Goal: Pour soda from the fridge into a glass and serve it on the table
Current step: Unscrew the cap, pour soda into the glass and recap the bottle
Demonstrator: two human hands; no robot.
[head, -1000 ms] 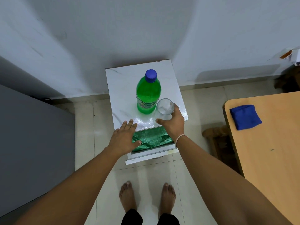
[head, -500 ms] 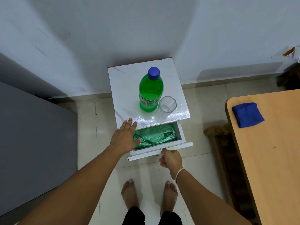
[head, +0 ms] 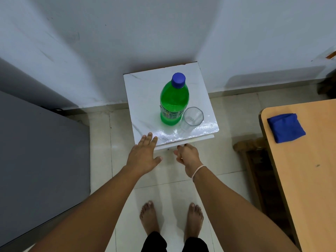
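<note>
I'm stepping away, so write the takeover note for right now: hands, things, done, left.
Left hand: open, flat, fingers on the front edge of the small white cabinet.
Right hand: curled at the drawer front, which looks pushed in; whether it grips a handle cannot be told.
Green soda bottle: upright on the cabinet top, blue cap on.
Glass: empty, just right of the bottle.
Done: bottle and glass set out.
Left: uncap, pour, carry the glass to the wooden table on the right, where a blue cloth lies.
</note>
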